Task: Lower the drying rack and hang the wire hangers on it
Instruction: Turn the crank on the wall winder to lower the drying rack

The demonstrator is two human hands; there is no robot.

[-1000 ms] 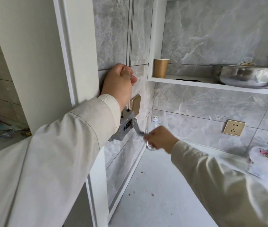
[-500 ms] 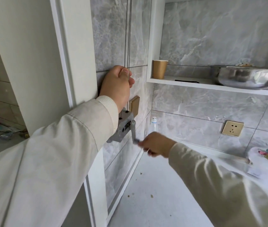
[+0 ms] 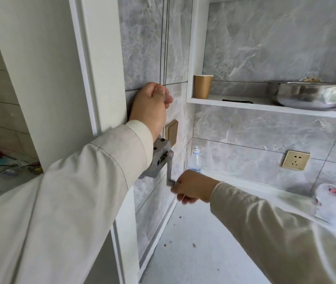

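Here, the left hand [image 3: 150,107] is gripping two thin grey cables [image 3: 164,48]; the right hand [image 3: 191,186] is clasping one grey metal crank handle [image 3: 170,171].

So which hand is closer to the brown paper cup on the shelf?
Left. The left hand is closed around the thin cables on the wall, just left of the brown paper cup. The right hand is lower down, gripping the metal crank handle.
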